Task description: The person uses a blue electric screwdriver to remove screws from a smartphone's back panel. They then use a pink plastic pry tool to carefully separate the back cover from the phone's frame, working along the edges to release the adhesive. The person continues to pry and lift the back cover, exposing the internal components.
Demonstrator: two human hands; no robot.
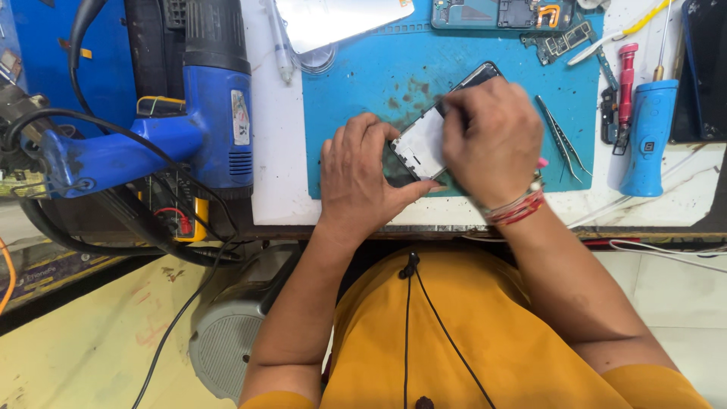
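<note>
An opened phone (428,136) lies slanted on the blue work mat (363,91), its pale inner side up and its dark end pointing to the far right. My left hand (360,178) grips the phone's near left edge with thumb and fingers. My right hand (492,140) lies over the phone's right side, fingers bent down onto it. A pink thing peeks out beside the right hand; whether the hand holds it is hidden.
Tweezers (562,140) lie on the mat right of my hands. A blue tool (647,136), a red-handled screwdriver (627,76) and circuit boards (556,42) sit at the right and back. A blue heat gun (216,106) stands at the left. A metal sheet (333,19) lies at the back.
</note>
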